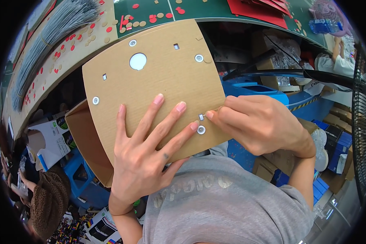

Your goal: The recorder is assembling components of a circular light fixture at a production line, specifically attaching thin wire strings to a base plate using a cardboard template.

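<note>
A brown cardboard panel (144, 87) lies tilted in front of me, over my lap and against the table. It has a large round hole (138, 62), small rectangular slots and several round silvery-white fittings, one of them near its lower right corner (201, 129). My left hand (144, 150) rests flat on the panel with fingers spread, its index fingertip beside the lower right slot (201, 117). At that slot's right side my right hand (258, 122) is closed in a pinch. A thin pale strand shows at its fingertips; most of it is hidden by the fingers.
A bundle of thin grey wires (49, 42) lies on the table at the left, among red and tan discs. Red sheets (260, 12) lie on the green mat. An open cardboard box (87, 138) stands beneath the panel. A black fan (362, 97) is at right; another person sits lower left.
</note>
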`<state>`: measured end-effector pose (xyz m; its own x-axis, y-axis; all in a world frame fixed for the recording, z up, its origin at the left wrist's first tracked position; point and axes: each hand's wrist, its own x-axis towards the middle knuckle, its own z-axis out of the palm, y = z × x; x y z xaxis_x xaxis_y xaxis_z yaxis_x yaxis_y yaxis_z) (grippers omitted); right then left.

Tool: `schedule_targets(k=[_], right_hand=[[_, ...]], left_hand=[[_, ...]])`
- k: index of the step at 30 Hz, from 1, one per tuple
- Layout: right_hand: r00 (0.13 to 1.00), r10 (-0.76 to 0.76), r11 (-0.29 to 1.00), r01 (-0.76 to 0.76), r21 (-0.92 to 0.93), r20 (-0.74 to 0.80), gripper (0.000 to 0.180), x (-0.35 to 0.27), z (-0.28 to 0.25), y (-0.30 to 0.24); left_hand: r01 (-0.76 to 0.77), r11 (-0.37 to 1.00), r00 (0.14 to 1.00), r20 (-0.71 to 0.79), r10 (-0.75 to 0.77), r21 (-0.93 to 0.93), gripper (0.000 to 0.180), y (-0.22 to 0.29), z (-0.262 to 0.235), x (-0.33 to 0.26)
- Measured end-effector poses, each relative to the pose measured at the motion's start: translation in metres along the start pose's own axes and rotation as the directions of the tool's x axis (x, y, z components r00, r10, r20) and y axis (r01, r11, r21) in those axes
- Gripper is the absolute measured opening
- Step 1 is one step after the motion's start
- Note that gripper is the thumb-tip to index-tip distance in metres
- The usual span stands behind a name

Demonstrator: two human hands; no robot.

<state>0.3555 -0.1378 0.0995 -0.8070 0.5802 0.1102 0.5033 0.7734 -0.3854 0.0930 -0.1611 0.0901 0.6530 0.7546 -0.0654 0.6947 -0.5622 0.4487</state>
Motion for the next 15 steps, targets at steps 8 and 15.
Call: schedule_targets(k=[8,15], right_hand=[[0.996,-0.068,0.997,0.067,-0.034,-0.05,0.046,-0.0036,0.0051,0.0019],[0.995,-0.09,0.994,0.087,-0.061,-0.049,0.048,-0.0025,0.0082,0.0015]], left_hand=[[0.014,1.0,1.0,0.008,-0.014,0.012,0.074,0.0009,0.0008,0.0007],[-0.018,0.998,1.0,0.012,0.018,0.062,0.075,0.0008,0.0009,0.0009]])
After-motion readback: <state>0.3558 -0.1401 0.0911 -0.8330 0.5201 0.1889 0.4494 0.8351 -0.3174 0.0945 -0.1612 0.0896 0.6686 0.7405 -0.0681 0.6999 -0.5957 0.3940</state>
